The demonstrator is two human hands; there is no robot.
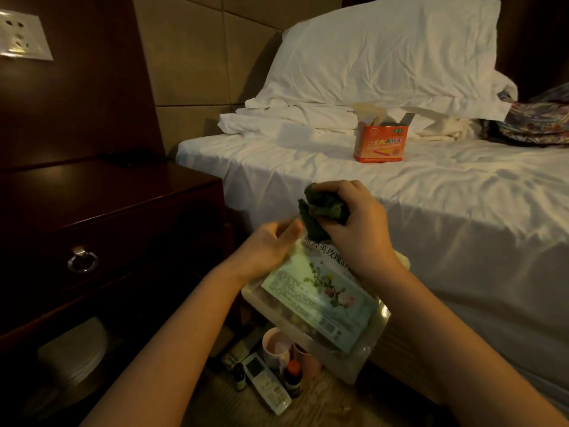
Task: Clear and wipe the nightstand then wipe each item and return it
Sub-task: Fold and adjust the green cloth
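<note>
I hold a flat plastic packet with a pale flower label (320, 297) in front of the bed's side. My left hand (268, 248) grips its upper left edge. My right hand (354, 223) clutches a bunched dark green cloth (320, 211) and presses it on the packet's top end. The dark wooden nightstand (101, 192) stands at the left, its top bare except for a dark flat thing at the back. An orange box (380, 143) with open flaps stands on the bed.
On the floor below the packet lie a white remote (266, 382), a pink cup (275, 346), two small bottles (292, 377) and another remote. White slippers (77, 349) sit in the nightstand's lower shelf. A pillow (385, 53) and a patterned bag (535, 118) lie on the bed.
</note>
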